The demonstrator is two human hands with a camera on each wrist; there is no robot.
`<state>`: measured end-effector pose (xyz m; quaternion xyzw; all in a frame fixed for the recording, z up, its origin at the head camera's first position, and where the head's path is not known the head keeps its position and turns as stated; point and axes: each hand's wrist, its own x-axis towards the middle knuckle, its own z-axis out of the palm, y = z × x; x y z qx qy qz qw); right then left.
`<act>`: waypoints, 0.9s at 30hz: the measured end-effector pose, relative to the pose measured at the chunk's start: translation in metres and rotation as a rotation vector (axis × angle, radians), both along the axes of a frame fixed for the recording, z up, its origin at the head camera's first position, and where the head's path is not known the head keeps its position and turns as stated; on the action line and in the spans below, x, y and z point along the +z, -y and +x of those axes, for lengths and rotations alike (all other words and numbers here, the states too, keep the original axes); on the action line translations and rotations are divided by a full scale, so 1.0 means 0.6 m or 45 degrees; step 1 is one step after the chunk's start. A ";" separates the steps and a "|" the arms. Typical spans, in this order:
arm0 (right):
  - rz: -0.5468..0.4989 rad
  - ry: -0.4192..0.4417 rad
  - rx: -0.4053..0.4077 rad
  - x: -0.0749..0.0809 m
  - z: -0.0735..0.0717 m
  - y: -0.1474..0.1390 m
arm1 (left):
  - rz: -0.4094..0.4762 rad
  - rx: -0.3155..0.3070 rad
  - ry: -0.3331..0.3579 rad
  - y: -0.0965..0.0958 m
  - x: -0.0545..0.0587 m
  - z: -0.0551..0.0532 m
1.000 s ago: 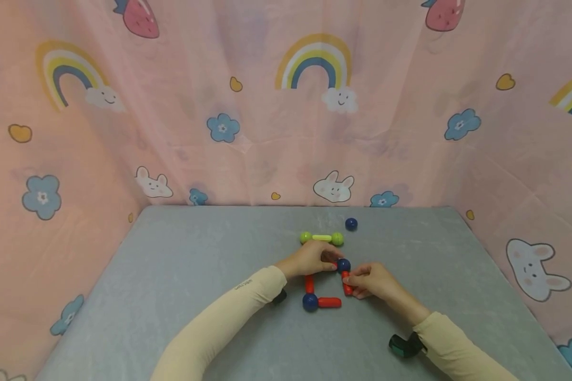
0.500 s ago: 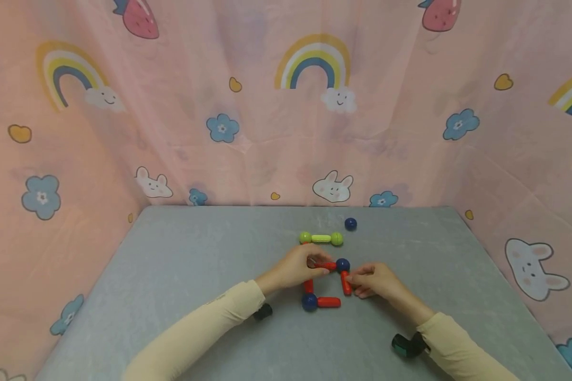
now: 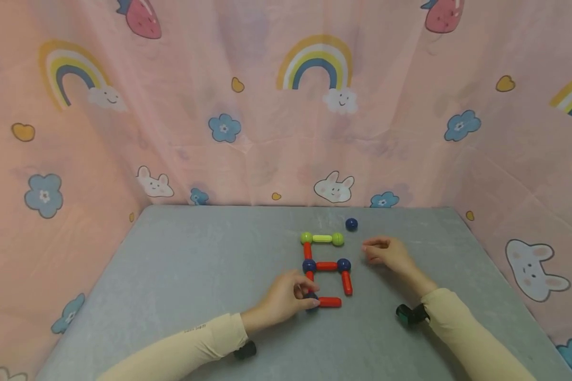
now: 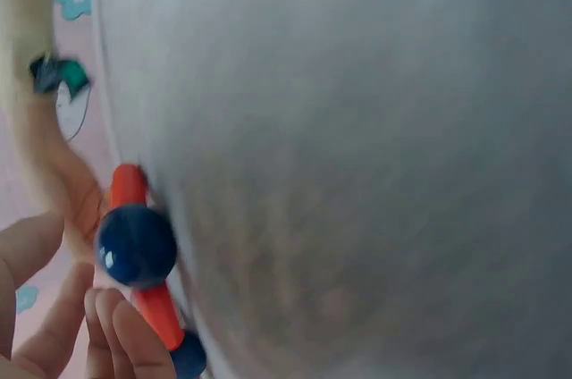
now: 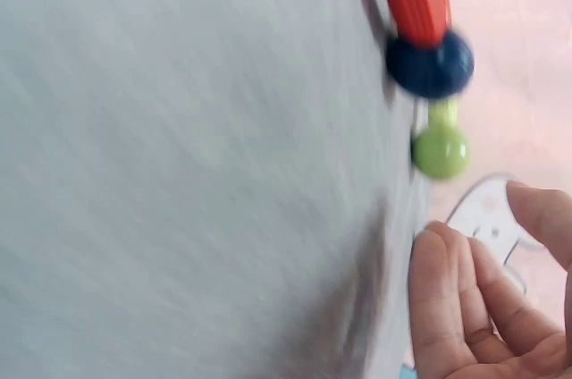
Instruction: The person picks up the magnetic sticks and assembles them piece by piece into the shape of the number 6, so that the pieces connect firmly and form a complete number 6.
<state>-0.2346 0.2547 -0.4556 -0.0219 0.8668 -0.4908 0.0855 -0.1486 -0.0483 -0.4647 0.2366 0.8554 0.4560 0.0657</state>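
Note:
Red magnetic rods and dark blue balls lie joined on the grey table, with a lime green rod (image 3: 322,238) and its two green balls at the far end. My left hand (image 3: 286,296) is at the near-left blue ball (image 4: 136,245), partly covering it in the head view. In the left wrist view its fingers are spread beside that ball, not visibly gripping it. A near red rod (image 3: 330,302) points right from there. My right hand (image 3: 390,256) hovers right of the far-right blue ball (image 3: 343,265), fingers loosely bent, holding nothing. Below that ball hangs another red rod (image 3: 346,283).
A loose blue ball (image 3: 351,224) sits near the table's back edge, right of the green piece. The grey table (image 3: 195,254) is bounded by a pink patterned curtain (image 3: 267,148) at the back and sides. Both wrists carry small dark cameras.
My left hand has moved from the middle red rod toward me, to the near-left blue ball. My right hand has let go of the right red rod and moved away, up and right.

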 end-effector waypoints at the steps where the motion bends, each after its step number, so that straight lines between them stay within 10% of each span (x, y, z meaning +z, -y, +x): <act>1: 0.006 -0.030 -0.012 0.001 -0.009 -0.002 | -0.015 0.013 0.003 0.000 -0.002 0.002; 9: 0.196 -0.234 0.011 -0.001 -0.077 -0.009 | -0.050 0.052 0.030 0.005 -0.015 0.011; 27: 0.274 -0.184 0.134 -0.010 -0.136 0.000 | -0.072 0.045 0.034 -0.007 -0.013 0.010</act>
